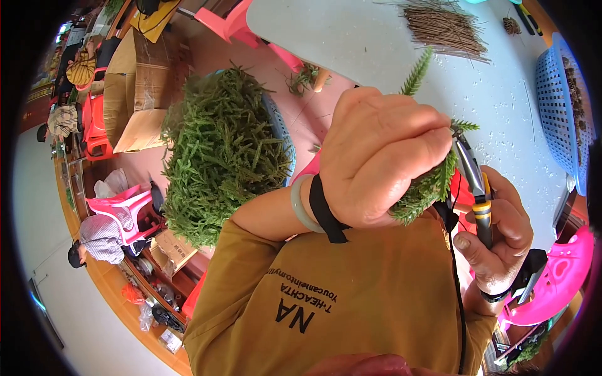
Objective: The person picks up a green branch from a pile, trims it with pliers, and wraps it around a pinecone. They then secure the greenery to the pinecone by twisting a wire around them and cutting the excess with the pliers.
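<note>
My left hand (385,147) is closed in a fist around a bunch of green needle-leaved sprigs (419,199). One sprig tip (416,74) sticks up beyond my knuckles. In my right hand (503,235) are pliers (466,160) with yellow and dark grey handles. Their metal jaws point up and meet the greenery just beside my left fingers. Whether the jaws are closed on a stem or wire is too small to tell. The stems inside my left fist are hidden.
A blue basket heaped with green sprigs (226,150) stands at left, beside an open cardboard box (147,84). On the pale table (351,37) lie thin brown sticks (442,28) and a pine cone (511,26). A blue perforated basket (555,106) sits at right, near a pink stool (558,279).
</note>
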Action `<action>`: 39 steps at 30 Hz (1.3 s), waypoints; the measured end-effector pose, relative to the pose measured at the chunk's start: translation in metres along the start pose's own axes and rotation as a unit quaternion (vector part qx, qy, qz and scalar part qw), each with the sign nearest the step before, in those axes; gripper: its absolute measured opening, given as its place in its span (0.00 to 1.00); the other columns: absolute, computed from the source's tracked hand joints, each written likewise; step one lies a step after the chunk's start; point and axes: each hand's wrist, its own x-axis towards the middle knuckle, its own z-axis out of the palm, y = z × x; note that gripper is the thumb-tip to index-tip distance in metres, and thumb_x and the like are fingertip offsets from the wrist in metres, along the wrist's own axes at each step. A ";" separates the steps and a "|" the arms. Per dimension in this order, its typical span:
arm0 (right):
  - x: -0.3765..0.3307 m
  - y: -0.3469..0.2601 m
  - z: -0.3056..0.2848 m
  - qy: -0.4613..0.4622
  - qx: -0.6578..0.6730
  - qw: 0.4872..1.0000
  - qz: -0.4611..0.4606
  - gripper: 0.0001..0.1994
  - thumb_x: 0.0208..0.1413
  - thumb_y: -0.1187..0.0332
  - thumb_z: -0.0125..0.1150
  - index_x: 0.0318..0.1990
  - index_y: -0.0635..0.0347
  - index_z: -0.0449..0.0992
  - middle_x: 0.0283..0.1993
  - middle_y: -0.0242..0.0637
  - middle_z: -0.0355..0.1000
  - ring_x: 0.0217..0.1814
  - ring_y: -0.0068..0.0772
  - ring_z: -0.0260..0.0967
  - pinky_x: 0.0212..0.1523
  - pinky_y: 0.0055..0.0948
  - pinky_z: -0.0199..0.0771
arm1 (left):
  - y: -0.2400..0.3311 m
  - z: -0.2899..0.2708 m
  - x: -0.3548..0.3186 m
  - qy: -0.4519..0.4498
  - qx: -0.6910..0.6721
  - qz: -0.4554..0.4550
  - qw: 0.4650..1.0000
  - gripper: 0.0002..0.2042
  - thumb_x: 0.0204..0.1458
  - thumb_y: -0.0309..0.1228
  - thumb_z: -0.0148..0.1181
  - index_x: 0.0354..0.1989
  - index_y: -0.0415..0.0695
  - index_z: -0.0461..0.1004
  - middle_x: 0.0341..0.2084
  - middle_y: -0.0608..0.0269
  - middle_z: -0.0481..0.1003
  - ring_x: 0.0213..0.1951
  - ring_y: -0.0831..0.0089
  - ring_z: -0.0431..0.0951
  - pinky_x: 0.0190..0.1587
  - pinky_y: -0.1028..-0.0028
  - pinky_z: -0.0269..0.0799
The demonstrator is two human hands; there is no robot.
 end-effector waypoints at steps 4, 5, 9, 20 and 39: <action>0.001 -0.001 0.001 0.004 -0.003 1.000 0.012 0.16 0.35 0.72 0.73 0.31 0.70 0.75 0.48 0.61 0.67 0.47 0.43 0.70 0.47 0.29 0.66 | -0.002 0.000 -0.001 -0.012 0.009 0.023 1.000 0.11 0.36 0.27 0.60 0.31 0.38 0.75 0.31 0.58 0.76 0.29 0.68 0.75 0.31 0.70 0.61; 0.001 -0.002 0.002 0.005 -0.012 1.000 0.012 0.16 0.35 0.72 0.73 0.32 0.70 0.75 0.48 0.61 0.67 0.47 0.43 0.70 0.48 0.29 0.66 | -0.002 0.001 -0.001 -0.008 0.022 0.032 0.999 0.11 0.36 0.27 0.59 0.31 0.38 0.75 0.31 0.58 0.76 0.29 0.68 0.75 0.31 0.70 0.61; -0.001 -0.003 0.004 0.016 -0.052 0.999 -0.001 0.15 0.35 0.73 0.73 0.32 0.70 0.75 0.48 0.61 0.68 0.47 0.44 0.71 0.47 0.29 0.67 | -0.002 0.001 0.000 -0.006 0.064 0.061 0.996 0.11 0.36 0.25 0.59 0.31 0.38 0.75 0.32 0.58 0.76 0.29 0.68 0.75 0.32 0.70 0.62; 0.000 -0.001 0.006 0.019 -0.178 0.984 -0.019 0.14 0.34 0.75 0.72 0.31 0.69 0.75 0.46 0.58 0.69 0.41 0.47 0.72 0.43 0.30 0.70 | 0.000 -0.001 -0.001 -0.025 0.092 0.061 0.994 0.12 0.34 0.25 0.60 0.31 0.36 0.75 0.32 0.57 0.76 0.29 0.67 0.75 0.32 0.70 0.63; 0.007 0.015 0.009 0.016 -0.191 0.981 -0.041 0.14 0.33 0.78 0.71 0.28 0.69 0.72 0.43 0.55 0.69 0.36 0.44 0.71 0.38 0.28 0.70 | 0.003 -0.011 0.002 -0.139 -0.099 -0.144 0.975 0.16 0.40 0.13 0.64 0.39 0.33 0.71 0.36 0.46 0.74 0.32 0.69 0.77 0.36 0.75 0.73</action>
